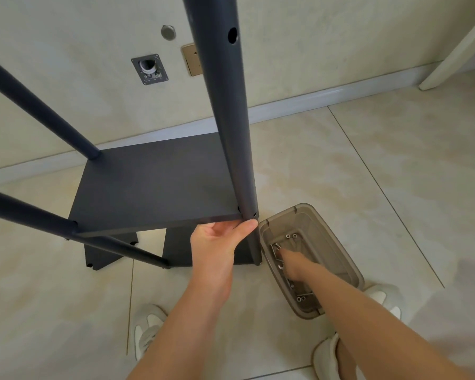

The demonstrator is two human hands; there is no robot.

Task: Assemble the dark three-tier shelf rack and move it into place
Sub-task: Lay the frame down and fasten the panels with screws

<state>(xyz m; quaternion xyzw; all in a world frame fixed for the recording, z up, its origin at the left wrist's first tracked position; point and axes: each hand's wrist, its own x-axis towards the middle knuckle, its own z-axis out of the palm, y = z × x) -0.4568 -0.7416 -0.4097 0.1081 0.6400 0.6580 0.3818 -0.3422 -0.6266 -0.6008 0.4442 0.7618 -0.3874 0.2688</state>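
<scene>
Standing on the pale tiled floor (368,165) close to the wall (66,37), the dark rack (137,193) is sitting partly built. Its shelf board (154,185) is lying level, well above the floor and between the uprights. The nearest post (225,105) is rising at the board's front right corner and running out of the top of the view, with a round hole showing in its side. Two more posts (39,111) are slanting in from the left edge and meeting the board at its left corners. Under the board, lower dark panels (176,250) are resting near the floor.

The left hand (217,239) is gripping the shelf board at its front right corner. Its thumb is pressing up against the foot of the nearest post, and its fingers are curling under the board's edge.

The right hand (291,266) is reaching down into a translucent brownish bin (329,242) that is standing on the floor just beside the rack's front right corner. The fingers are pointing toward the small metal screws (291,236) and other hardware lying on the bin's bottom. Whether they are pinching anything I cannot tell, since the arm is covering most of the hand.

A white shoe (148,330) is showing beside the left forearm. On the wall, a round metal cap (168,32), a dark square bracket (149,69) and a beige socket plate (189,60) are sitting behind the posts.
</scene>
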